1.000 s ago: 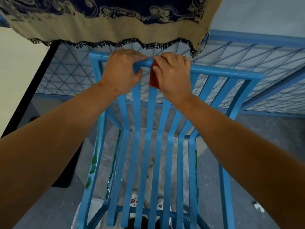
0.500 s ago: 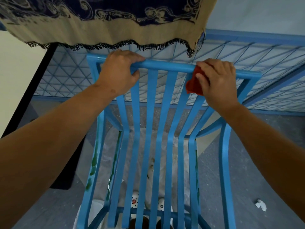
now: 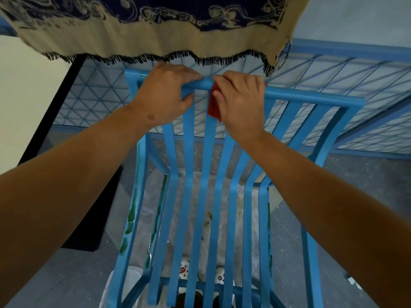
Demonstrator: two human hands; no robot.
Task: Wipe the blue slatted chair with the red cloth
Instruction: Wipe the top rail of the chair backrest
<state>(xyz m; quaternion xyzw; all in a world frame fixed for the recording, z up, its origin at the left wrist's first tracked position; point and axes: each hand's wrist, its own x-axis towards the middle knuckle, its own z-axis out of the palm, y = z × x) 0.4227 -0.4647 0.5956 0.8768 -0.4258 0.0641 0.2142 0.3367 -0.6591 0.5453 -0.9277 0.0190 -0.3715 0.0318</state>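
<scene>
The left hand [image 3: 163, 94] is being curled over the top rail of the blue chair [image 3: 311, 96], fingers wrapped around it near the left corner. The right hand [image 3: 241, 103] is being held just beside it, its fingers gripping the red cloth [image 3: 214, 105] against the same rail and the upper slats. A fringed patterned cloth [image 3: 155, 36] is hanging above. Blue lattice panels [image 3: 333, 70] are standing behind the chair; grey floor [image 3: 367, 185] is lying below. Most of the red cloth is being hidden by the right hand.
</scene>
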